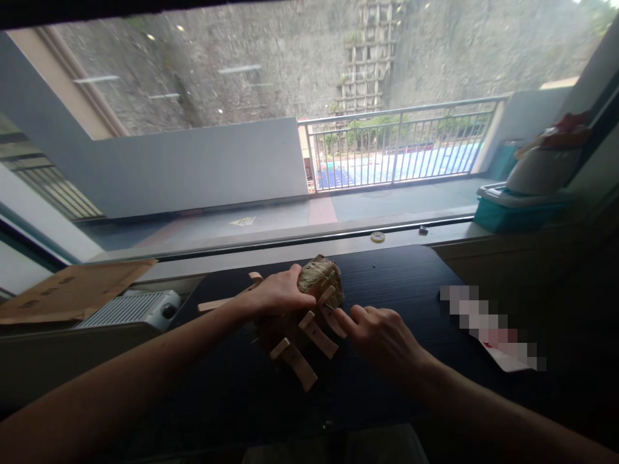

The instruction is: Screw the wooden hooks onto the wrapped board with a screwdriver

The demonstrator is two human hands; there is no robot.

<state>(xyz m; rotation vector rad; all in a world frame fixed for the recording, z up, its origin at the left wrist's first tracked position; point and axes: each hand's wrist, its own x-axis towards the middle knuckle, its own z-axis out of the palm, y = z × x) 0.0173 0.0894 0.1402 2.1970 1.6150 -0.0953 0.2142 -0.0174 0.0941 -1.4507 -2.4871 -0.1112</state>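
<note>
On the dark bench [391, 277], your left hand [278, 290] holds a greenish bundle [319, 274] with tan straps [322, 338]; your right hand [380, 332] has fingers narrowed at one strap, whether pinching you cannot tell

Brown bundle [320, 274] partly hidden behind left hand [280, 291], thin piece [329, 306] at right hand [377, 330] too small to tell, flat item [489, 330] near table [401, 277] right edge pixelated

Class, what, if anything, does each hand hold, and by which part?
The left hand holds the bundle near its far end. The right hand is at a strap; its hold cannot be told.
</note>
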